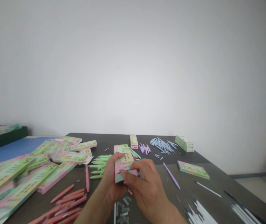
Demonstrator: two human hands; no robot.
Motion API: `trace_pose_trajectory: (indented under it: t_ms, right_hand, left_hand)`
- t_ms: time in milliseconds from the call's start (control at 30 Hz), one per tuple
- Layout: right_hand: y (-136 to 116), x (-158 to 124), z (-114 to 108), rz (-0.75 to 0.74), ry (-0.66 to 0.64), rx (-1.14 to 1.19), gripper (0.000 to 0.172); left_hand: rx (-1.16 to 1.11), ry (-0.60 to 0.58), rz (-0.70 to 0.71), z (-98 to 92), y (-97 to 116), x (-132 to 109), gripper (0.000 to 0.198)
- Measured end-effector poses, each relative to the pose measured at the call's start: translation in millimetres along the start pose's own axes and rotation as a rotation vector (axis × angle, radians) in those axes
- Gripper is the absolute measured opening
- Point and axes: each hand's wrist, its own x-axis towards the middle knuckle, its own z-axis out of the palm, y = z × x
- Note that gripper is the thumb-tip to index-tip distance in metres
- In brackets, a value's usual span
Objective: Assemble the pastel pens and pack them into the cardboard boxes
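Note:
A small pink, green and yellow printed pen box point(123, 160) is held up over the middle of the table. My left hand point(109, 175) wraps round its left side, thumb across the front. My right hand point(144, 180) pinches at the box's lower end, where a pale green flap point(119, 178) shows; whether the fingers grip the flap or the box edge is hard to make out. Green pens point(99, 165) lie just left of the box, and a lone purple pen point(171, 176) lies to the right of my right hand.
Flat pen boxes point(18, 174) pile up at left. Coral pens point(65, 205) lie in front. Blue pieces point(162, 145), purple pieces point(144, 148) and a box stack point(184, 143) stand farther back. A single box point(193, 170) and white refills point(201, 213) are at right; clear bits point(123, 211) lie near.

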Motion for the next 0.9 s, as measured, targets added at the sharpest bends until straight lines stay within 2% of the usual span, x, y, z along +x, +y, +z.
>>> trace_pose_trajectory:
  t_ms: [100, 367, 500, 567, 800, 900]
  right_hand:
    - [0, -1, 0, 0.068, 0.036, 0.062, 0.025]
    - [3, -2, 1, 0.276, 0.016, 0.259, 0.020]
    - [6, 0, -1, 0.319, -0.064, 0.248, 0.026]
    - [8, 0, -1, 0.319, -0.097, 0.247, 0.022]
    - [17, -5, 7, 0.410, -0.088, 0.311, 0.019]
    - [18, -8, 10, 0.375, -0.073, 0.262, 0.019]
  left_hand:
    - [0.002, 0.009, 0.014, -0.7, -1, 1, 0.020]
    - [0.014, 0.020, 0.046, 1.6, -3, -2, 0.016]
    - [0.016, -0.001, 0.044, 1.0, -4, 0, 0.016]
    - [0.006, -0.013, 0.036, -1.2, -4, 3, 0.017]
    - [-0.026, -0.024, -0.048, -10.4, -5, 9, 0.016]
    - [-0.037, -0.030, -0.048, -10.8, -5, 9, 0.014]
